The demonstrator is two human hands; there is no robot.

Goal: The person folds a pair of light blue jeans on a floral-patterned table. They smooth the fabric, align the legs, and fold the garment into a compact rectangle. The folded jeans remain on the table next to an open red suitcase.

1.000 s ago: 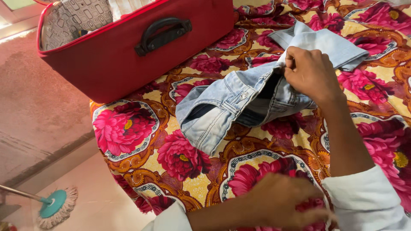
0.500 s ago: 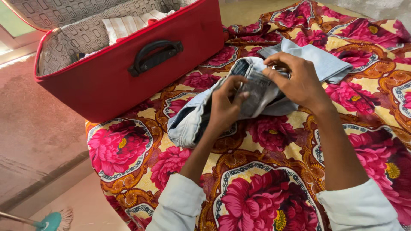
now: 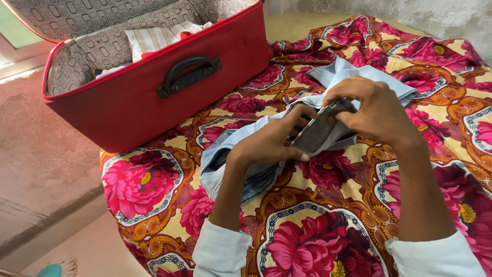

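Bed covered in a floral sheet [image 3: 307, 246], magenta blooms on yellow-brown, glossy printed cloth; pinkish floor at left. Open red suitcase [image 3: 133, 107] sits on the far-left bed corner, stiff fabric shell, black handle [image 3: 188, 77], grey patterned lining, striped folded cloth [image 3: 154, 38] inside. Light-blue jeans [image 3: 353, 77] lie crumpled mid-bed, soft faded denim, long axis running from near-left to far-right, directly ahead of both hands. Left hand [image 3: 269, 143] pinches the near edge of a folded denim flap, fingers curled closed on it. Right hand [image 3: 379, 115] clamps the same flap from the far side, thumb under, fingers over. Flap shows darker grey, possibly the inside-out face or a pocket, hard to tell. Both hands meet at the jeans' middle, equally near; the suitcase lies beyond and left, closer to the left hand. White sleeves at both wrists.
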